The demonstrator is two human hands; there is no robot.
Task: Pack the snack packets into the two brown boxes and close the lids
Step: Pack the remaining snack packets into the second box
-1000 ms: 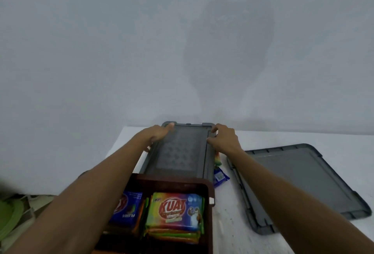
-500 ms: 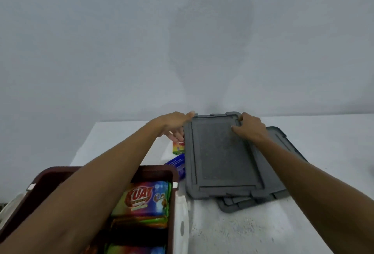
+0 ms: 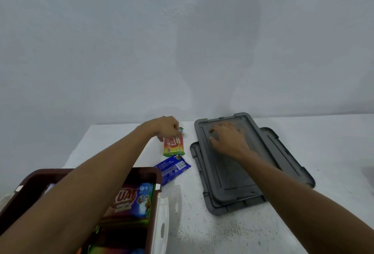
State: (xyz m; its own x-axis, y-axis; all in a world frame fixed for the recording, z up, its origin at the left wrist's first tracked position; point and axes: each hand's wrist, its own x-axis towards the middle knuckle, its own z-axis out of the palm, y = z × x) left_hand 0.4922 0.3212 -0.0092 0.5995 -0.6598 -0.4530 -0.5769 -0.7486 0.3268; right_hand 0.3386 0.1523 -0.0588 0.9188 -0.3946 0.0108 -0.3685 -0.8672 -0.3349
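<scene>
A brown box stands open at the lower left, with several colourful snack packets inside, partly hidden by my left forearm. Beyond it on the white table lie a rainbow-coloured snack packet and a blue snack packet. My left hand pinches the far end of the rainbow packet. Two grey lids lie stacked at the right: the upper lid sits askew on the lower lid. My right hand rests on the upper lid with fingers spread and loosely bent.
The white table runs up to a plain grey wall. A white latch handle hangs on the brown box's right side. The table's left edge runs diagonally past the box.
Both hands carried the grey lid to the right and laid it on the other lid. My left hand then left the lid and took hold of the rainbow packet.
</scene>
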